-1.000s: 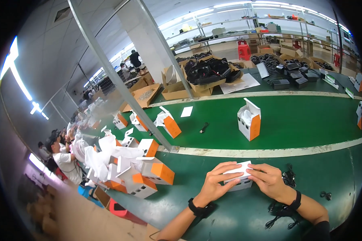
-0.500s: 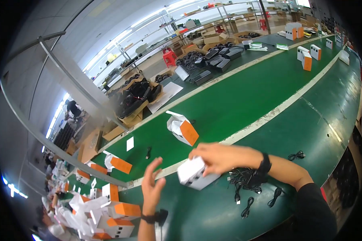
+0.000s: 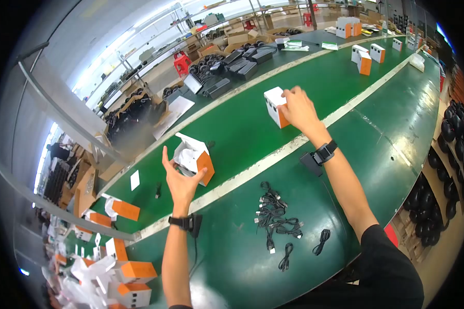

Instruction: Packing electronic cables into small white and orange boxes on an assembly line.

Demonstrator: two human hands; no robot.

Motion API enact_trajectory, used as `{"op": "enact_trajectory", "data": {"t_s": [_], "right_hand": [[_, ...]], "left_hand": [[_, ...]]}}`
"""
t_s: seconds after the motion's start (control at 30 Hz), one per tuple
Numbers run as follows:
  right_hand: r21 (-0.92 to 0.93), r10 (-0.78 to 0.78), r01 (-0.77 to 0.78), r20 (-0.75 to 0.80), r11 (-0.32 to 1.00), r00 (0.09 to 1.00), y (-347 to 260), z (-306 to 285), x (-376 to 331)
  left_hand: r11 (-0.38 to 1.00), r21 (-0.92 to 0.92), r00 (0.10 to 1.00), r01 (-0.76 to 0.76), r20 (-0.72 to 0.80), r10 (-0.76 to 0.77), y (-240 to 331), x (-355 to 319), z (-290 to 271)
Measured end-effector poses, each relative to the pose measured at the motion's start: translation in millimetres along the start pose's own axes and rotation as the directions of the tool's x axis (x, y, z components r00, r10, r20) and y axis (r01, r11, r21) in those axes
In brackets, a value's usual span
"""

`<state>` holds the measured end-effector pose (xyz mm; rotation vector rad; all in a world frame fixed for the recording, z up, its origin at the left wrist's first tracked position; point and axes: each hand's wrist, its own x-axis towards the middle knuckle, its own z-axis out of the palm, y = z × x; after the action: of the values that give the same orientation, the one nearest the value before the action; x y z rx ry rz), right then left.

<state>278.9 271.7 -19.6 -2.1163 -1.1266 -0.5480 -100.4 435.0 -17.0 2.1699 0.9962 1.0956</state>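
A: Far lower left of the frame, a heap of white-and-orange cartons (image 3: 123, 278) lies piled at the end of the green bench (image 3: 397, 129). A few more flat ones sit just above it along the bench edge.

B: And the left hand (image 3: 179, 180)?

A: Left of centre, it is raised with the palm open and the fingers spread, its grip released on nothing. An open white-and-orange box (image 3: 193, 159) with its flap up stands on the bench just behind the fingertips; whether they touch it cannot be told. A dark band circles the wrist.

B: What lies in the middle?

A: A tangle of black cables (image 3: 276, 216) rests on the near strip of the bench, below a pale line that runs diagonally across the green surface.

B: The right hand (image 3: 298, 108)?

A: Upper centre, the arm stretches far out. The hand sits on top of a closed white-and-orange box (image 3: 275, 105), fingers curled over its top edge, grasping it; the box stands on the far strip, beyond the pale line.

B: Further right?

A: More white-and-orange boxes (image 3: 366, 56) stand upright at the upper right. Black round parts (image 3: 451, 154) fill a rack along the right edge.
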Motion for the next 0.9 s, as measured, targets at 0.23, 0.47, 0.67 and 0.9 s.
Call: {"op": "enact_trajectory", "data": {"t_s": [0.23, 0.47, 0.67, 0.9], "right_hand": [[0.159, -0.241, 0.221, 0.877, 0.962, 0.416, -129.5, -62.8, -48.2], [0.002, -0.053, 0.161, 0.947, 0.987, 0.317, -137.7, -16.2, -94.3], [-0.043, -0.078, 0.409, 0.959, 0.911, 0.273, -137.0, -27.1, -96.0], [0.597, -0.6, 0.214, 0.58, 0.773, 0.55, -182.6, -104.6, -86.2]], "left_hand": [[0.993, 0.029, 0.96, 0.112, -0.261, -0.1, 14.3, -163.5, -65.5], [0.983, -0.174, 0.977, 0.063, -0.191, -0.097, 2.8, -200.7, -97.5], [0.97, -0.227, 0.961, 0.089, -0.237, -0.144, -0.8, -185.0, -92.4], [0.956, -0.279, 0.924, 0.087, -0.335, -0.182, -20.1, -189.6, -80.7]]}}
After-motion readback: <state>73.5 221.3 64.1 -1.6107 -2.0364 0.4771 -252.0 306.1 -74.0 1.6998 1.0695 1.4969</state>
